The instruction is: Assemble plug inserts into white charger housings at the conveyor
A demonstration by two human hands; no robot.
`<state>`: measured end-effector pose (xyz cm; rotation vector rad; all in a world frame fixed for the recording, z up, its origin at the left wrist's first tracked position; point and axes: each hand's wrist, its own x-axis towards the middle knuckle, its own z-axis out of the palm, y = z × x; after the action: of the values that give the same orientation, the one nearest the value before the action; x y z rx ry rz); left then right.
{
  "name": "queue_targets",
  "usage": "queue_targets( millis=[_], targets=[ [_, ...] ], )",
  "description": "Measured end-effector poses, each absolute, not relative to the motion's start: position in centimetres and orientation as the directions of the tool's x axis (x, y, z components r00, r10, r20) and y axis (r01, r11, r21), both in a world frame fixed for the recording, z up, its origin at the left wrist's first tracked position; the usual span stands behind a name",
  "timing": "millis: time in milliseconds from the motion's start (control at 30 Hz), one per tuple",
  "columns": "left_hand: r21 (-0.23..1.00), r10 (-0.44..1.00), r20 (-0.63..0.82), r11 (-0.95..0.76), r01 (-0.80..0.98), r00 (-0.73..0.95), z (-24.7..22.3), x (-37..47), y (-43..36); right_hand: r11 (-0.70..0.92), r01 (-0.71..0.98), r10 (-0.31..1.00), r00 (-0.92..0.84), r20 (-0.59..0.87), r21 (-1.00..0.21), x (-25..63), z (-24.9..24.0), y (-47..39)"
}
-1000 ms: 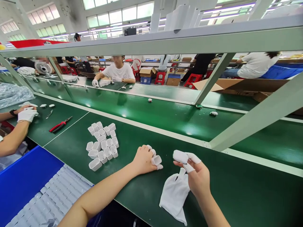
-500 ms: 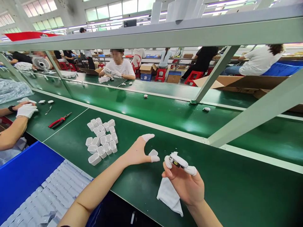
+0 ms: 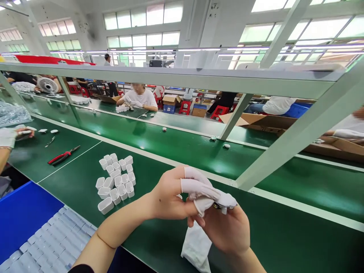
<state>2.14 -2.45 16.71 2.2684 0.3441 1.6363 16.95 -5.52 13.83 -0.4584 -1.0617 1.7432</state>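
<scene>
My right hand (image 3: 227, 233) grips a small white device with dark inner parts (image 3: 226, 200), its underside tilted toward me. Over the device's left end, the white-cot-covered fingers of my left hand (image 3: 173, 195) are closed, hiding that end. Just behind my left hand, a bit of a white plastic cup shows, mostly covered. Below my hands lies a folded white cloth (image 3: 196, 244) on the green bench (image 3: 284, 235). Left of my left hand stand several small open white plastic cups (image 3: 115, 182), grouped closely together.
Red-handled pliers (image 3: 64, 155) lie left of the cups. A blue bin (image 3: 25, 212) holding rows of white parts (image 3: 48, 246) sits at the lower left. A co-worker's hand (image 3: 24, 132) is at the far left. A slanted metal post (image 3: 298, 125) rises beyond my hands.
My left hand has moved right from an open pose and closed on the device held by my right hand. The view has tilted upward.
</scene>
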Motion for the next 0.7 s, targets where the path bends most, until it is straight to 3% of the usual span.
queue_targets(
  millis=[167,267,400,600,700],
  targets=[
    [0.413,0.388,0.845,-0.911,0.013,0.369,16.3,1.5,-1.1,-0.079,-0.557,0.930,-0.339,0.140,-0.826,17.2,14.8,-5.8],
    [0.444,0.410,0.804,-0.896,0.024,0.431,15.7,1.9,-0.8,0.019,-0.513,0.966,-0.211,0.148,-0.858,17.5,14.6,-5.4],
    [0.484,0.470,0.833,-0.875,0.030,0.292,14.8,2.9,-1.0,0.173,-0.341,0.977,-0.060,0.205,-0.924,18.2,13.9,-4.8],
    [0.378,0.379,0.889,-0.924,0.056,0.255,15.1,2.8,-1.2,-0.041,-0.416,0.883,-0.440,0.162,-0.908,19.5,14.6,-5.3],
    [0.326,0.325,0.905,-0.944,0.046,0.274,15.4,2.6,-1.3,-0.124,-0.426,0.848,-0.514,0.127,-0.896,19.5,14.5,-5.7]
  ],
)
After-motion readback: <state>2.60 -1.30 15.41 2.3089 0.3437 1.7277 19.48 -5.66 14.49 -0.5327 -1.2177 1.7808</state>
